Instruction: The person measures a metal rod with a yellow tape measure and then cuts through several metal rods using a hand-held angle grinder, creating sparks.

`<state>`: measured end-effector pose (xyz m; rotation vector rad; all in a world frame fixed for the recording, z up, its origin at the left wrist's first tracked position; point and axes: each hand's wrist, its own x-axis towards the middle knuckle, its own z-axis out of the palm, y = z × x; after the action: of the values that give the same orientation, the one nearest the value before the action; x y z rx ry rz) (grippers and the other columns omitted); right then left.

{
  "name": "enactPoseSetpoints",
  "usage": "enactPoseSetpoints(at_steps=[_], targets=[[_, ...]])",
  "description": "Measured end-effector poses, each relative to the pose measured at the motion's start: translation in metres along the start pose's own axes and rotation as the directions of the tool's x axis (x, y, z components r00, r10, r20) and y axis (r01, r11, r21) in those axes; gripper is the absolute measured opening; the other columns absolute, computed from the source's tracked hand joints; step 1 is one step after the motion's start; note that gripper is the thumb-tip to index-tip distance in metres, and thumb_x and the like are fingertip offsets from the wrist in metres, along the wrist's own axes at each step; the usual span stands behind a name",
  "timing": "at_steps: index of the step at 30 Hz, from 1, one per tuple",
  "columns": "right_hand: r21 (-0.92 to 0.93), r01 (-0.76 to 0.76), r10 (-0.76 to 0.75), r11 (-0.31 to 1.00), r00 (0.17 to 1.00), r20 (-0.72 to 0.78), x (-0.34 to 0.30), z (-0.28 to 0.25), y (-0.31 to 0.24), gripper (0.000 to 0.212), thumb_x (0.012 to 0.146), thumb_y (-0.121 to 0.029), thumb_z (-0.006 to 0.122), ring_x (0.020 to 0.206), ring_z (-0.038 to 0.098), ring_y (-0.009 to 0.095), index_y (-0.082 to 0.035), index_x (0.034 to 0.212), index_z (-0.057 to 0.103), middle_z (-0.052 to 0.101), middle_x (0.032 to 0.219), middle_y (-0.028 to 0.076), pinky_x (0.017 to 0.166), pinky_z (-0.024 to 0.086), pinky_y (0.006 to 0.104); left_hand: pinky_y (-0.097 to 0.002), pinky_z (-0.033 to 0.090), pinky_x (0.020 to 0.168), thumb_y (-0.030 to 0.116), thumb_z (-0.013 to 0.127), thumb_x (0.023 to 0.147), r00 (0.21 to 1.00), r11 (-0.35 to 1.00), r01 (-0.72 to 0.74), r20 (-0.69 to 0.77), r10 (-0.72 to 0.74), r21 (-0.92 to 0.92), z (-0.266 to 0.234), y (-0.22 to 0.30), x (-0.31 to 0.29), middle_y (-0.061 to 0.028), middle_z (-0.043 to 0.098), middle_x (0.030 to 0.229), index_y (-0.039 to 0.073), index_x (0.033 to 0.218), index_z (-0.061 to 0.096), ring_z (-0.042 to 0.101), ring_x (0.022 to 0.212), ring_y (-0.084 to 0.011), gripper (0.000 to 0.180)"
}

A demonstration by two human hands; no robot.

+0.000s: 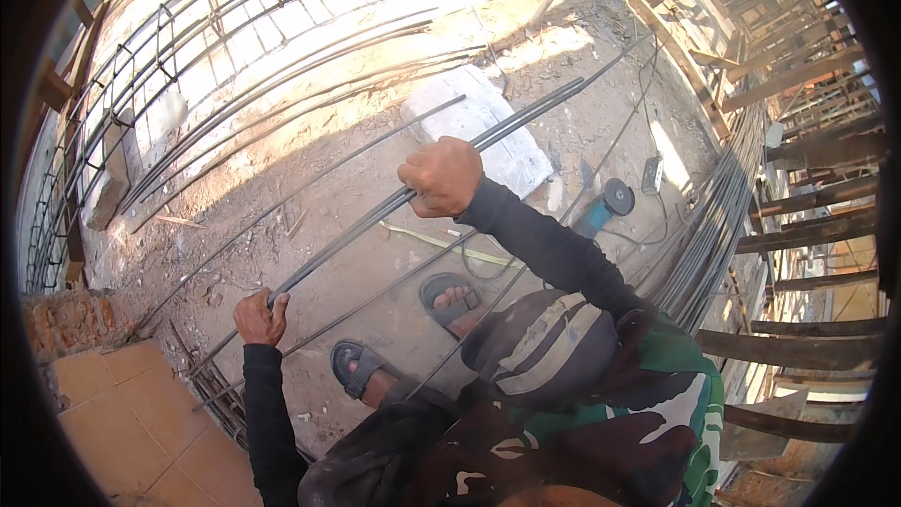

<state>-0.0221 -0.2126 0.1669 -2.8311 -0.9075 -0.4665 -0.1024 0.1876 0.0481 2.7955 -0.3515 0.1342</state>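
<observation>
A small bundle of long steel rebars [357, 223] runs slantwise across the view, from lower left to upper right. My right hand [441, 176] is closed in a fist around its middle. Farther down the bundle, my left hand [261, 316] grips it near the lower left, thumb on top. Beyond my right hand, the bars pass over a pale, dusty slab [511, 155] on the ground. Single rebars lie on either side, one of them beside my sandals [355, 368]. A blue angle grinder [601, 209] with a dark disc rests to the right of my right forearm.
A tied rebar cage [211, 14] stretches along the far left. Loose rods [282, 99] lie near it. On the right are a thick pile of rebars [718, 216], a power strip [651, 175] with cords, and wooden planks [798, 244]. Orange tiles [141, 404] cover the lower left corner.
</observation>
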Motion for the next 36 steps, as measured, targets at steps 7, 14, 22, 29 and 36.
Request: enactPoseSetpoints(at_steps=[7, 14, 22, 29, 36], targets=[[0.008, 0.032, -0.032, 0.999, 0.999, 0.001, 0.014, 0.014, -0.006, 0.012, 0.056, -0.017, 0.064, 0.065, 0.059, 0.023, -0.014, 0.062, 0.054, 0.054, 0.063, 0.002, 0.057, 0.046, 0.0375, -0.0483, 0.041, 0.055, 0.062, 0.049, 0.09, 0.989, 0.998, -0.013, -0.145, 0.005, -0.056, 0.005, -0.012, -0.01, -0.0215, 0.053, 0.058, 0.0, 0.066, 0.057, 0.055, 0.057, -0.041, 0.066], [-0.018, 0.163, -0.164, 0.986, 0.981, -0.1, 0.029, 0.011, -0.019, 0.016, 0.056, -0.019, 0.068, 0.066, 0.058, 0.021, -0.013, 0.063, 0.054, 0.053, 0.063, 0.001, 0.06, 0.046, 0.0366, -0.0453, 0.041, 0.054, 0.06, 0.048, 0.091, 0.999, 0.999, 0.043, 0.029, -0.043, 0.009, -0.013, -0.032, -0.011, -0.0206, 0.053, 0.059, 0.001, 0.067, 0.053, 0.056, 0.058, -0.0388, 0.064], [0.063, 0.065, -0.06, 0.996, 0.995, -0.078, 0.022, 0.056, -0.011, 0.016, 0.056, -0.019, 0.067, 0.064, 0.059, 0.023, -0.012, 0.066, 0.056, 0.055, 0.063, 0.002, 0.061, 0.044, 0.0375, -0.0474, 0.043, 0.056, 0.049, 0.06, 0.088, 0.995, 0.997, 0.071, 0.068, -0.073, 0.029, 0.004, -0.025, -0.015, -0.0215, 0.056, 0.06, 0.001, 0.069, 0.056, 0.058, 0.06, -0.0408, 0.052], [0.074, -0.013, 0.001, 0.997, 0.986, 0.165, 0.037, 0.1, -0.014, 0.015, 0.056, -0.026, 0.066, 0.061, 0.062, 0.027, -0.013, 0.061, 0.06, 0.061, 0.06, 0.007, 0.06, 0.044, 0.0401, -0.0476, 0.044, 0.056, 0.05, 0.057, 0.09, 0.965, 0.978, 0.183, 0.174, -0.198, 0.099, -0.012, -0.016, -0.027, -0.022, 0.056, 0.057, 0.0, 0.065, 0.057, 0.058, 0.057, -0.0406, 0.056], [0.111, -0.076, 0.038, 0.991, 0.951, 0.307, 0.024, 0.143, -0.004, 0.013, 0.053, -0.024, 0.066, 0.055, 0.063, 0.028, -0.013, 0.06, 0.065, 0.06, 0.054, 0.01, 0.053, 0.047, 0.042, -0.0465, 0.043, 0.05, 0.053, 0.059, 0.089, 0.925, 0.945, 0.23, 0.25, -0.286, 0.232, -0.047, 0.018, -0.022, -0.0212, 0.056, 0.057, 0.0, 0.064, 0.057, 0.056, 0.051, -0.0387, 0.058]])
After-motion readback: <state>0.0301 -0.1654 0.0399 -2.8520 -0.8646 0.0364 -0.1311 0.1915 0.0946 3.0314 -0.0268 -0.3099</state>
